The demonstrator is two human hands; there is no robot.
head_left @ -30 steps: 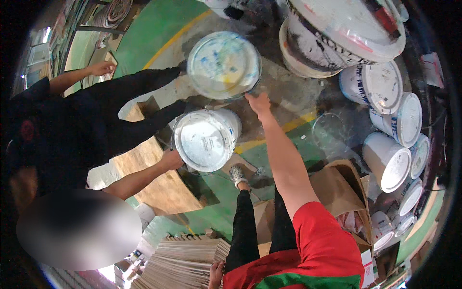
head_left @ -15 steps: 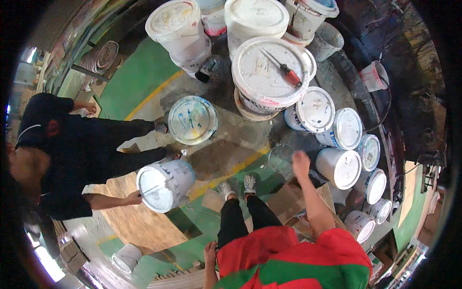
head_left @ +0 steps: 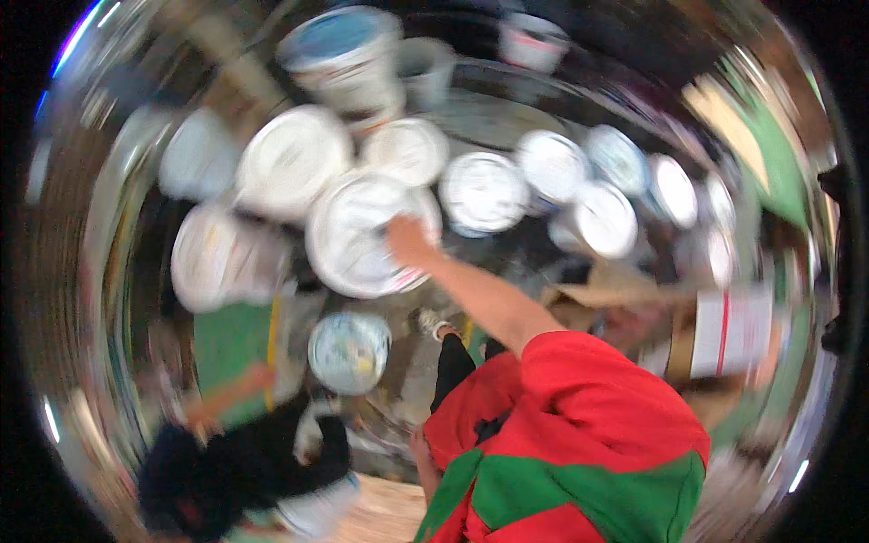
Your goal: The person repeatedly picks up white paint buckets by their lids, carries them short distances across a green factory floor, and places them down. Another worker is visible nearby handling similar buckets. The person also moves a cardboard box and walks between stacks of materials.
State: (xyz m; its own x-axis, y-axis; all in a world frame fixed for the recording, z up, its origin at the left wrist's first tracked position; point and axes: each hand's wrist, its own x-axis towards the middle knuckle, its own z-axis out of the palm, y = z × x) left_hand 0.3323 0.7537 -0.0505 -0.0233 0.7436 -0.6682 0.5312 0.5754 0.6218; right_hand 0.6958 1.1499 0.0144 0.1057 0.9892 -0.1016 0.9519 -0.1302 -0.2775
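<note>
My right hand (head_left: 412, 242) reaches forward over the white lid (head_left: 335, 240) of a large bucket. Its fingers look closed on the screwdriver lying there; blur and the hand hide the red handle, and only a dark smear shows beside the fingertips. Down at my side, against the red clothing, hangs my left hand (head_left: 422, 445), partly hidden and blurred, touching no bucket. Just left of my feet stands a bucket with a paint-stained lid (head_left: 349, 353).
Several lidded white buckets, one of them (head_left: 485, 193), curve off to the right. Others, such as a tall bucket with a blue top (head_left: 339, 54), stand behind. A co-worker in dark clothes (head_left: 244, 466) bends at the lower left. Cardboard (head_left: 602, 285) lies on the right.
My view has swung to the right and I stand closer to the large bucket. My right hand has gone from hanging free to the screwdriver on its lid. The co-worker now appears lower left.
</note>
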